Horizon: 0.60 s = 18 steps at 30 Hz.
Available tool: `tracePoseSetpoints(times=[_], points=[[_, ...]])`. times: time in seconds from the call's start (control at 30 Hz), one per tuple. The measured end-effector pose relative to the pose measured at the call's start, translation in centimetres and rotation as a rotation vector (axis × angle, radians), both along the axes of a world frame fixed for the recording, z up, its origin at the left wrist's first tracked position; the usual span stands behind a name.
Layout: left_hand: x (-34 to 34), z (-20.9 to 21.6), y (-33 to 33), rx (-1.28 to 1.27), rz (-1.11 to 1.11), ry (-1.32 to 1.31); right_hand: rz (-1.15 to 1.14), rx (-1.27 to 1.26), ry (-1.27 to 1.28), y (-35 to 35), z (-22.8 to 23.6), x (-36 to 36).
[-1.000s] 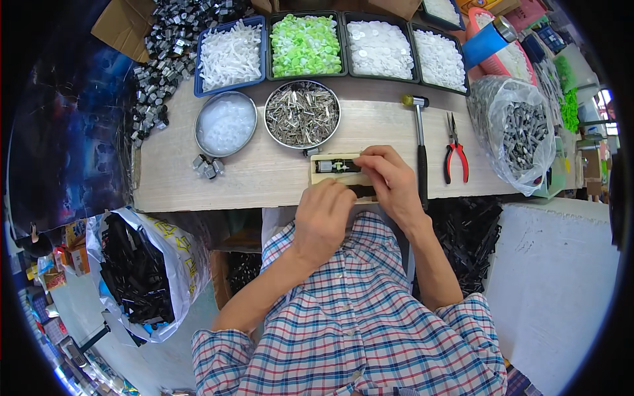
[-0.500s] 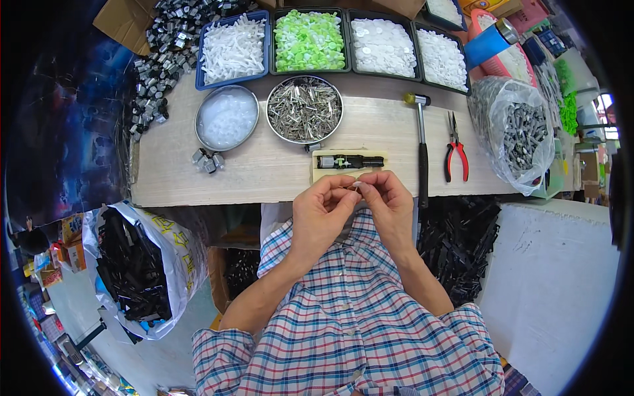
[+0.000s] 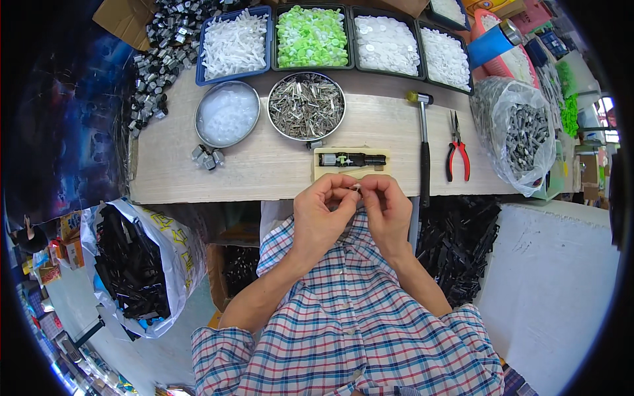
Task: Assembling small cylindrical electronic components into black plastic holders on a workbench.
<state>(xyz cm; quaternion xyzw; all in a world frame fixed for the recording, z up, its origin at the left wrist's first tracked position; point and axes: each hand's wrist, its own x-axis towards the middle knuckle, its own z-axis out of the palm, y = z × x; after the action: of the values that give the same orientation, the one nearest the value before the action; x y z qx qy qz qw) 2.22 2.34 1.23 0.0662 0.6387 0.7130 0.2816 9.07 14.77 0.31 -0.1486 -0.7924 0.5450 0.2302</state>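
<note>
Between both sets of fingers point(image 3: 346, 196), pinched narrow: a tiny pale part point(image 3: 355, 189), too small to identify, held by left hand point(image 3: 322, 214) and right hand point(image 3: 386, 210) just off the tabletop point(image 3: 264, 168) edge. Just beyond: wooden jig point(image 3: 351, 163) bearing a black cylinder point(image 3: 351, 159). Farther: bowl of metal pins point(image 3: 306, 105), hammer point(image 3: 422, 148), red pliers point(image 3: 457, 155).

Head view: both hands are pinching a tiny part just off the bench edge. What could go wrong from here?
1. The small part sits between the fingertips of the left hand and right hand, off the wooden bench; a slip would likely drop it into the lap or onto the floor.
2. The black piece on the block lies close ahead; a hand returning could knock it.
3. The hammer lies beside the right hand and might get nudged.
</note>
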Motion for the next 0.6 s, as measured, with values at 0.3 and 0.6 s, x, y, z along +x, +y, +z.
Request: tracePoseSetpoints(times=[0.3,0.6], points=[[0.6,-0.6,-2.0,-0.239,-0.015,0.521,0.132,0.467,0.123,1.5,-0.4,0.1],[0.8,-3.1,-3.0,-0.420,-0.252,1.398,0.165,0.730,-0.007,1.7,-1.6,-0.6]])
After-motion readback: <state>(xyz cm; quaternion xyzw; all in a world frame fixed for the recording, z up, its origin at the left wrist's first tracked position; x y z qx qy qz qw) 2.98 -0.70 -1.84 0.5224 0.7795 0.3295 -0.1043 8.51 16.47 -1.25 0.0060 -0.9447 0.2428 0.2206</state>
